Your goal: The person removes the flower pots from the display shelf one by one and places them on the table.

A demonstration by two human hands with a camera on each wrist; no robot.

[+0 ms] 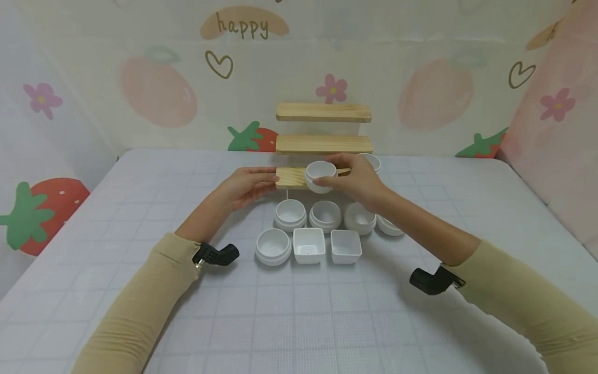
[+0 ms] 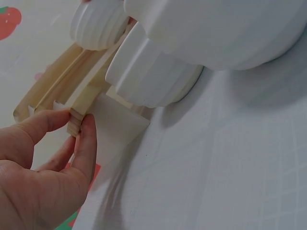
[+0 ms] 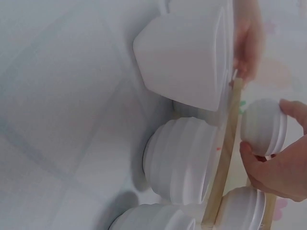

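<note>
My right hand [image 1: 359, 179] grips a small round white pot [image 1: 320, 175] by its sides, over the lowest wooden shelf board [image 1: 290, 178]. In the right wrist view the held pot [image 3: 264, 127] overlaps the space just past that board's edge. My left hand [image 1: 247, 188] pinches the board's left end. Up close, the left wrist view has thumb and fingers on both faces of the board end [image 2: 81, 110]. Another round white pot [image 1: 371, 162] sits at the board's right end, partly hidden behind my right hand.
Two higher wooden boards [image 1: 323, 111] rise in steps behind. In front stand round white pots [image 1: 290, 215] in a row, one partly behind my right forearm. Nearer are a round pot [image 1: 273, 246] and two square pots [image 1: 309, 245]. A patterned cloth backdrop [image 1: 299, 67] hangs behind the table.
</note>
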